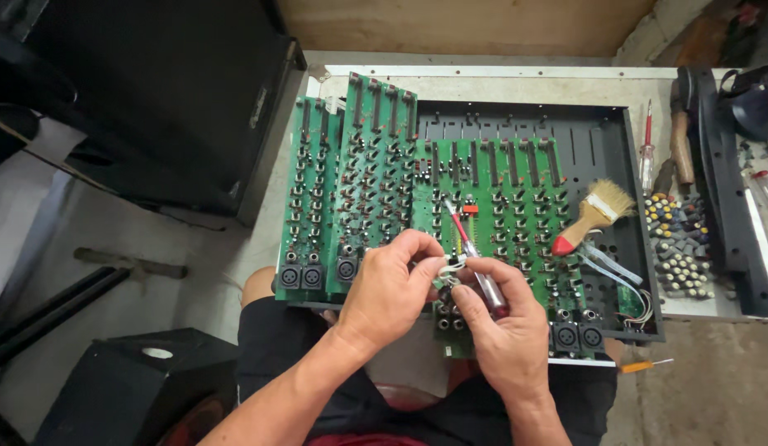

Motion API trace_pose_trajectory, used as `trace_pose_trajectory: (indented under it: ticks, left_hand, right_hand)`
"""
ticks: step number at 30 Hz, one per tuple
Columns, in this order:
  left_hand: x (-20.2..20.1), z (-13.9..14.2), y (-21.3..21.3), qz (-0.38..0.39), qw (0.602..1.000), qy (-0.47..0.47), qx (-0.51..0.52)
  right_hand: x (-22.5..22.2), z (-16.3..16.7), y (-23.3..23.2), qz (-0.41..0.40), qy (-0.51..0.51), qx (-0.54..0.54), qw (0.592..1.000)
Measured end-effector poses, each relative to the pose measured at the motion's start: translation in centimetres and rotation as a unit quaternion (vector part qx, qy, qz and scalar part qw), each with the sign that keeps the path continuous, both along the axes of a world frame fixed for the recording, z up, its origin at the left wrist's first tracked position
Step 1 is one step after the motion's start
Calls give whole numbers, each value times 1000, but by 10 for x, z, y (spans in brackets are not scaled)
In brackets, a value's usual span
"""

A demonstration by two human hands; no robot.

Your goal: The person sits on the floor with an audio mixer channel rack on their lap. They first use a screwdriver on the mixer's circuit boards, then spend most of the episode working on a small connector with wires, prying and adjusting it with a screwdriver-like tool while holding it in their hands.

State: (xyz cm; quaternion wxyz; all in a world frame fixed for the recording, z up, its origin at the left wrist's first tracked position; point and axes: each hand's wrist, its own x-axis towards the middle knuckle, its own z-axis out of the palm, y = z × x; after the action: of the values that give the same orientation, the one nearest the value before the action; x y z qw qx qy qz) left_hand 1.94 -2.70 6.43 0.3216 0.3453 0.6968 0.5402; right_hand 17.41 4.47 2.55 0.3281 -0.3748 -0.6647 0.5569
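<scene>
Several long green circuit boards [375, 177] with rows of small parts lie side by side in an opened black metal chassis [603, 136] on a table. My right hand [504, 326] grips a red-handled screwdriver [470, 252] whose tip points up at the middle board. My left hand [392, 289] pinches a small white connector with wires [451, 266] right beside the screwdriver shaft, over the near end of a narrow green board [450, 326].
A paintbrush with a red-tipped wooden handle [594, 216] lies on the boards at the right. Further right sit a pile of coloured knobs [680, 248], a hammer [683, 140] and another screwdriver [646, 144]. Black speaker boxes [152, 91] stand at the left.
</scene>
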Motion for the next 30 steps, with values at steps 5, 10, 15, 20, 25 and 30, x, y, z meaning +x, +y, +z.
trace_pose_trajectory:
  ticks: [5, 10, 15, 20, 25, 30]
  left_hand:
    - [10, -16, -10, 19, 974, -222, 48]
    - [23, -34, -21, -31, 893, -410, 181]
    - [34, -37, -36, -15, 905, -385, 183]
    - [43, -26, -59, -11, 914, -351, 205]
    - [52, -20, -92, 7, 916, -347, 199]
    - [65, -18, -135, 32, 952, -251, 170]
  right_hand:
    - [-1, -12, -9, -40, 99, -53, 993]
    - [4, -16, -19, -66, 173, -101, 978]
    - [9, -13, -28, -40, 309, -229, 922]
    - [15, -6, -50, -32, 319, -301, 898]
    - [23, -8, -80, -6, 338, -297, 893]
    - [39, -11, -111, 4, 346, -277, 896]
